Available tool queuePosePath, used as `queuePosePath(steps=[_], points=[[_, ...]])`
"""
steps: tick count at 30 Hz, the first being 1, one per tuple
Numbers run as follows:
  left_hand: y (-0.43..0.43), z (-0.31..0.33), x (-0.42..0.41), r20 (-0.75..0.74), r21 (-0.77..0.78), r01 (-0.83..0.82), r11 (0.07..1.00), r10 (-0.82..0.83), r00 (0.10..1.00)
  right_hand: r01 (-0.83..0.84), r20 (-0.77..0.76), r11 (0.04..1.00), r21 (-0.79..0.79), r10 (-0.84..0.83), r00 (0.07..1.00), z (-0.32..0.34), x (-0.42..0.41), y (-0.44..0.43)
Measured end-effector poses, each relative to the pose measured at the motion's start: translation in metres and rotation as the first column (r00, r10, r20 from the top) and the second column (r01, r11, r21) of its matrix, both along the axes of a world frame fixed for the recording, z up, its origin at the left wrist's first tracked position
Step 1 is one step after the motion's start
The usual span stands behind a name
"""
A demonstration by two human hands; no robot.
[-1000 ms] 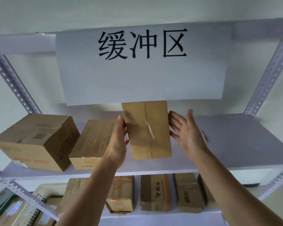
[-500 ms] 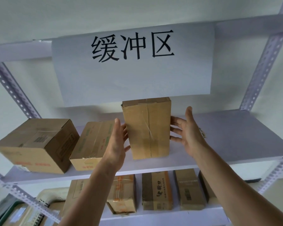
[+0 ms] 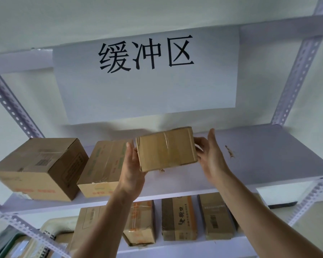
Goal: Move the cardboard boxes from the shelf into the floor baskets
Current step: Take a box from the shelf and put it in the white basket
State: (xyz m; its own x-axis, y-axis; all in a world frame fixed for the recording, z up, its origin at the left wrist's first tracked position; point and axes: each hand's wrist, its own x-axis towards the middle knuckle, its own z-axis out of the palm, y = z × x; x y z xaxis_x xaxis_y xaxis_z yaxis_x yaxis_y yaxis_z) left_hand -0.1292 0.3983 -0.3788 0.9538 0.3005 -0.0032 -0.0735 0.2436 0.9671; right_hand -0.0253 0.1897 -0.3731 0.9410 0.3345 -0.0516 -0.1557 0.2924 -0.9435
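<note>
I think the job is only starting. The left hand (image 3: 131, 165) and the right hand (image 3: 212, 157) hold one box (image 3: 166, 148) between them, over the middle of the top shelf (image 3: 268, 157), near its front edge. I cannot tell if it touches the shelf. The left thumb points up along the box's left side; the other left fingers hide behind it. The right fingers (image 3: 200, 144) curl round its right side. Two more boxes sit at the shelf's left end: a big box (image 3: 39, 168) and a flat box (image 3: 103, 164) just beside it. A row of boxes (image 3: 179, 218) waits on the low shelf (image 3: 185, 247). All must go down too. A basket (image 3: 11, 241) peeks in at the bottom left. Something lies in it, too blurry to name.
</note>
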Motion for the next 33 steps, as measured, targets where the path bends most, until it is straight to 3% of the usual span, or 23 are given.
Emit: queuePosePath(steps=[13, 17, 26, 30, 33], points=[[-0.016, -0.039, -0.021, -0.046, -0.088, 0.045, 0.995, -0.049, 0.998, -0.021, -0.167, 0.998, -0.063, 0.010, 0.986, -0.055, -0.037, 0.000], [-0.022, -0.043, -0.022, -0.057, -0.020, 0.023, 1.000, -0.024, 0.998, -0.064, -0.203, 0.997, -0.033, 0.056, 0.978, -0.050, -0.048, 0.004], [-0.036, -0.027, -0.044, 0.034, 0.063, -0.106, 0.992, 0.104, 0.994, -0.051, -0.071, 0.997, 0.055, 0.055, 0.996, -0.026, -0.070, -0.006], [-0.043, -0.016, -0.064, 0.032, 0.022, -0.233, 0.972, 0.232, 0.972, -0.090, -0.030, 0.994, 0.054, 0.092, 0.995, -0.015, -0.083, -0.006], [-0.043, -0.012, -0.080, 0.054, 0.015, -0.220, 0.975, 0.219, 0.974, -0.108, -0.027, 0.993, 0.036, 0.109, 0.994, -0.008, -0.096, -0.006]])
